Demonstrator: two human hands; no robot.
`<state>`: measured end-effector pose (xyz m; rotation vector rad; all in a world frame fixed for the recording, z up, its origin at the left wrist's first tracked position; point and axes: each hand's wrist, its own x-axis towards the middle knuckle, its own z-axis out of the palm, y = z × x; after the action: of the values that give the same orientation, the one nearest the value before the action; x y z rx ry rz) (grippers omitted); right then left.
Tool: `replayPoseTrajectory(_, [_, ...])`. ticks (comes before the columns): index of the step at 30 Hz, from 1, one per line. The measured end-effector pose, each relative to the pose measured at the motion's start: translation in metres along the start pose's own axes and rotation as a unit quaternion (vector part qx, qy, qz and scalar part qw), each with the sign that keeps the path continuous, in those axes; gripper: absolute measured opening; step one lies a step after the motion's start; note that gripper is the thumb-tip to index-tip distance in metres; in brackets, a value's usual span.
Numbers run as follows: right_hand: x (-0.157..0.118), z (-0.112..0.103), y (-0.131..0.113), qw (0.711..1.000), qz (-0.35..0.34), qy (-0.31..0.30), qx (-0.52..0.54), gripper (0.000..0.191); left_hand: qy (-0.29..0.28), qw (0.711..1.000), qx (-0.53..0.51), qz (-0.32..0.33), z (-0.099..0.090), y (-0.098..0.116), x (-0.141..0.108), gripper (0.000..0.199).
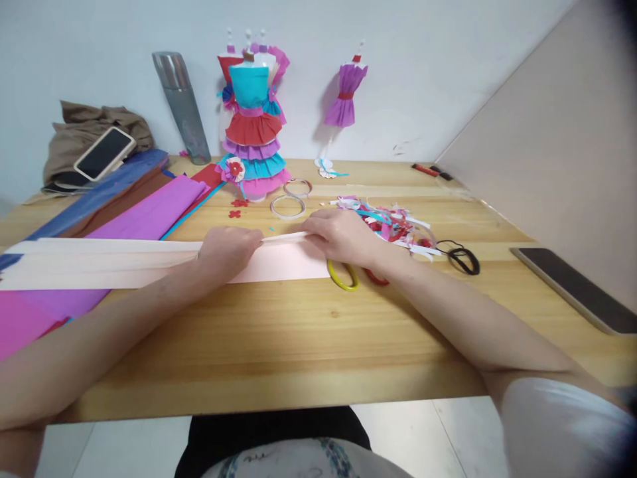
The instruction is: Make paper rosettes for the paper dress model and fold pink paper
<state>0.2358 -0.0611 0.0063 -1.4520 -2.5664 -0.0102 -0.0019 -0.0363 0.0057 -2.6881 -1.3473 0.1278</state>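
Note:
A long strip of pale pink crepe paper [283, 263] lies across the wooden table. My left hand [227, 251] is closed on its upper edge, and my right hand [341, 234] grips the same edge a little to the right, with a narrow folded band between them. The strip's left part rests on top of purple paper [149, 209]. Scissors with one yellow handle [343, 275] and one red handle [377, 277] lie partly hidden under my right hand and forearm.
Behind stand figures in ruffled paper dresses [253, 129], a purple-dressed figure [347, 99] and a bottle [184, 109]. Paper scraps [388, 222], tape rolls [287, 206], a black hair tie [462, 260] and a phone [572, 285] lie on the table [298, 358]. Another phone [105, 153] rests on brown cloth [119, 118].

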Motion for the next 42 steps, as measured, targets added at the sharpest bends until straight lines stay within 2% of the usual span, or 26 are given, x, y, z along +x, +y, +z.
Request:
replayPoseTrajectory(4, [0.003, 0.006, 0.014, 0.997, 0.014, 0.053, 0.063, 0.030, -0.022, 1.000, 0.005, 0.001, -0.014, -0.008, 0.008, 0.037])
replayPoseTrajectory(7, [0.004, 0.009, 0.021, 0.988, 0.033, 0.068, 0.133, 0.034, -0.011, 0.999, -0.007, 0.049, -0.022, -0.019, 0.016, 0.035])
replayPoseTrajectory(11, [0.004, 0.011, 0.028, 0.970, 0.084, 0.094, 0.207, 0.030, 0.010, 0.990, -0.064, 0.123, -0.036, -0.028, 0.025, 0.029])
replayPoseTrajectory(14, [0.005, 0.013, 0.034, 0.955, 0.092, 0.105, 0.263, 0.030, -0.010, 0.987, -0.102, 0.127, -0.048, -0.030, 0.031, 0.024])
replayPoseTrajectory(16, [0.005, 0.015, 0.039, 0.943, 0.095, 0.100, 0.303, 0.039, -0.027, 0.983, -0.134, 0.126, -0.052, -0.033, 0.034, 0.022])
replayPoseTrajectory(19, [0.006, 0.022, 0.043, 0.915, 0.101, 0.075, 0.383, 0.052, -0.034, 0.975, -0.178, 0.131, -0.055, -0.040, 0.041, 0.021])
replayPoseTrajectory(21, [0.007, 0.026, 0.044, 0.885, 0.108, 0.053, 0.450, 0.054, -0.032, 0.973, -0.195, 0.123, -0.053, -0.046, 0.045, 0.021])
replayPoseTrajectory(24, [0.007, 0.029, 0.044, 0.836, 0.127, 0.049, 0.532, 0.047, -0.023, 0.971, -0.216, 0.099, -0.051, -0.052, 0.049, 0.023])
replayPoseTrajectory(27, [0.007, 0.028, 0.042, 0.808, 0.128, 0.034, 0.574, 0.038, -0.013, 0.971, -0.225, 0.078, -0.052, -0.055, 0.047, 0.024])
replayPoseTrajectory(30, [0.007, 0.025, 0.038, 0.800, 0.126, -0.016, 0.587, 0.037, -0.007, 0.975, -0.215, 0.061, -0.058, -0.055, 0.044, 0.025])
replayPoseTrajectory(34, [0.005, 0.027, 0.036, 0.805, 0.133, -0.040, 0.577, 0.038, 0.016, 0.978, -0.199, 0.060, -0.064, -0.056, 0.042, 0.027])
replayPoseTrajectory(37, [0.004, 0.029, 0.036, 0.809, 0.137, -0.043, 0.570, 0.041, 0.026, 0.981, -0.178, 0.070, -0.065, -0.055, 0.042, 0.028])
replayPoseTrajectory(42, [0.003, 0.026, 0.034, 0.785, 0.148, -0.014, 0.602, 0.043, 0.002, 0.983, -0.169, 0.076, -0.063, -0.048, 0.040, 0.026])
